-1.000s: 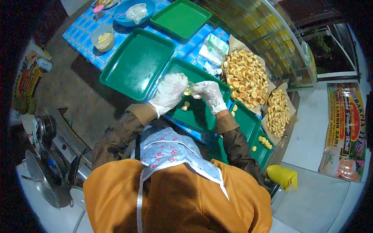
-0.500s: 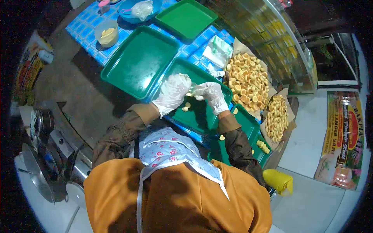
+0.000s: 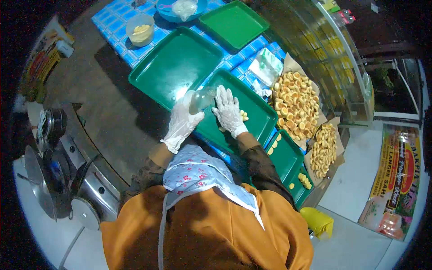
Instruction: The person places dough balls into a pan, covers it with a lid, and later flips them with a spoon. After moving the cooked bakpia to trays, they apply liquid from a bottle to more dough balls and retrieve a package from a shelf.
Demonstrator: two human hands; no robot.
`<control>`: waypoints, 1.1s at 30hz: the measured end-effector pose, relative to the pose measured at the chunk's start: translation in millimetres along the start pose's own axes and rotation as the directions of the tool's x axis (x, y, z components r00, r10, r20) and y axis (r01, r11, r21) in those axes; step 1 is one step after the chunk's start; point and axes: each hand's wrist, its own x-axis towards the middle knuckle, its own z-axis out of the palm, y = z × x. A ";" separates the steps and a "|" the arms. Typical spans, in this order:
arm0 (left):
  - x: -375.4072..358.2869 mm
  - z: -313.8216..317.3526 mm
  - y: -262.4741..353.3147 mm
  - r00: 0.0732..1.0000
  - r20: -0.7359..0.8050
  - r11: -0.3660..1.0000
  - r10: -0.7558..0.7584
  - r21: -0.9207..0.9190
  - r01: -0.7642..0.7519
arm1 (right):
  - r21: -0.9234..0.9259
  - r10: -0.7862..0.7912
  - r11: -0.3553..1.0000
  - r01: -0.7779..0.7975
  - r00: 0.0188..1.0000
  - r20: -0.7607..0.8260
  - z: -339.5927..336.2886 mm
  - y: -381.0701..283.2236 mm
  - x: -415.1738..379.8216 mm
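Observation:
My left hand (image 3: 182, 119), in a thin white glove, is at the left rim of a green tray (image 3: 258, 128). Its fingers and thumb curve around a see-through rounded object (image 3: 202, 100), which looks like a clear glass or small jar. My right hand (image 3: 228, 110), gloved too, lies over the same tray with its fingers stretched out, close to the right of the clear object. Small pale dough pieces (image 3: 244, 115) rest on the tray beside my right wrist, and part of them is hidden under the hand.
Another green tray (image 3: 175, 63) stands to the left, with a lighter green tray (image 3: 234, 24) behind. A bowl of yellow dough (image 3: 141, 30) is at the table's far left. Baked pieces (image 3: 297, 99) are heaped on brown paper at right. A smaller tray (image 3: 285, 157) holds flat rounds.
My hands were together, working at something small between the fingers; now they are apart. My left hand is around the clear object and my right is spread flat. The view has shifted slightly.

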 end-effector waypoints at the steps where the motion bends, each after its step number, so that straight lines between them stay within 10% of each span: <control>1: -0.3 -1.2 -4.3 0.999 -0.045 0.999 0.028 -0.020 -0.029 | 0.013 0.009 1.000 -0.009 0.999 0.052 -2.0 -0.1 -1.5; 9: -2.4 -6.9 -5.5 0.997 -0.074 0.992 -0.007 -0.126 -0.003 | 0.057 0.082 0.994 -0.088 0.990 0.111 -29.6 15.7 -76.2; 15: 1.4 5.7 5.3 0.998 0.051 0.979 -0.027 -0.199 0.036 | 0.320 0.474 0.838 -0.442 0.880 -0.026 -13.6 15.4 -103.6; 19: 2.5 21.9 1.8 0.985 0.117 0.972 0.125 -0.214 -0.097 | 0.257 0.420 0.901 -0.351 0.855 -0.305 -36.7 3.4 -84.6; 22: 8.3 31.3 -6.4 0.944 0.255 0.965 0.208 0.107 -0.241 | 0.947 0.664 0.043 -0.319 0.718 0.212 -87.5 -11.1 -56.0; 33: 15.0 28.2 6.4 0.814 0.390 0.662 0.430 0.478 -0.578 | 0.881 0.379 -0.230 -0.413 0.796 0.472 -114.0 -3.9 -33.6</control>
